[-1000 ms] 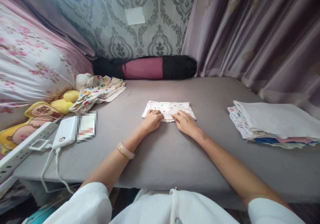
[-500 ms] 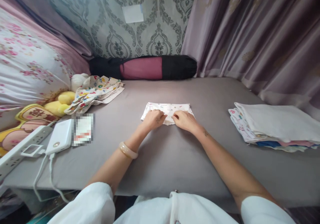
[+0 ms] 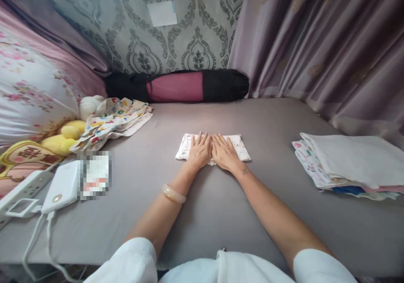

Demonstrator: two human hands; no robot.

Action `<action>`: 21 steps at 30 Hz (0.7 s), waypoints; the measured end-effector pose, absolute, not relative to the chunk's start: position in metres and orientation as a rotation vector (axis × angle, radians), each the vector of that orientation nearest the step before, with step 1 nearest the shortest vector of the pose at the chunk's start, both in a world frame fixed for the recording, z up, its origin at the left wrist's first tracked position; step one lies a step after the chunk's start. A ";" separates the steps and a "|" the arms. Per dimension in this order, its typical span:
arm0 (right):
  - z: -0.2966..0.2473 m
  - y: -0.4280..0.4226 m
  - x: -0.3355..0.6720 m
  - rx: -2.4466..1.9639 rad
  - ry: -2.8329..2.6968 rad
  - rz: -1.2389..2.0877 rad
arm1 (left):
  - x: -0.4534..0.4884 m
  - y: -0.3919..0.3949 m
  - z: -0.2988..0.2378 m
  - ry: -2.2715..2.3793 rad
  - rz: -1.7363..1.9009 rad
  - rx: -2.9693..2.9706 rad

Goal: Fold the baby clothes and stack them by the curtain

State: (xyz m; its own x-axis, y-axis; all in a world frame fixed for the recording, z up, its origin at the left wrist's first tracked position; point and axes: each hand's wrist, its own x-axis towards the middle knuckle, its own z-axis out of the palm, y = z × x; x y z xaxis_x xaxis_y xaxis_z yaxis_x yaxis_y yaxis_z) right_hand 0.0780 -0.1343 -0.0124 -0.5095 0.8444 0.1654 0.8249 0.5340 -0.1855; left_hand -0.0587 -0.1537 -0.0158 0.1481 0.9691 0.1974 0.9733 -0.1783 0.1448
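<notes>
A folded white cloth (image 3: 241, 152) with a small coloured print lies flat on the grey sheet (image 3: 246, 224) in front of me. My left hand (image 3: 200, 150) rests palm down on its middle, fingers stretched out. Right beside it, my right hand (image 3: 223, 150) presses flat on the same cloth, fingers also extended. The two hands nearly touch at the index fingers and hide the cloth's centre. A pale bangle (image 3: 173, 194) circles my left wrist.
A stack of folded cloths (image 3: 356, 159) sits at the right. To the left are a crumpled patterned cloth (image 3: 110, 121), yellow plush toys (image 3: 63, 138), a white power bank (image 3: 61, 186) with cables and a power strip (image 3: 30, 188). A black and pink long bag (image 3: 176, 86) lies against the wall.
My fingers have gone from pinching the cloth's near edge to lying flat on top of it. Both hands have come closer together. The camera view has shifted slightly.
</notes>
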 end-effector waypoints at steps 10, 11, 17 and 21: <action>-0.013 -0.135 0.079 -1.422 -2.531 0.210 | -0.061 -0.154 -0.015 -2.029 -0.335 -2.420; -0.012 -0.135 0.079 -1.420 -2.533 0.219 | -0.062 -0.154 -0.015 -2.023 -0.345 -2.419; -0.007 -0.132 0.084 -1.459 -2.479 0.195 | -0.064 -0.155 -0.018 -1.990 -0.458 -2.333; -0.008 -0.132 0.086 -1.494 -2.471 0.159 | -0.065 -0.156 -0.018 -1.982 -0.453 -2.299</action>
State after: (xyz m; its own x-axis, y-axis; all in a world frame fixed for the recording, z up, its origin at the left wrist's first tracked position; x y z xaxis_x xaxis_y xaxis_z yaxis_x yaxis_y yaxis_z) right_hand 0.0862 -0.1320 -0.0076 -0.4435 0.8827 0.1555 0.8556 0.4686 -0.2200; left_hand -0.0653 -0.1558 -0.0183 0.1234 0.9556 0.2675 0.9769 -0.1644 0.1367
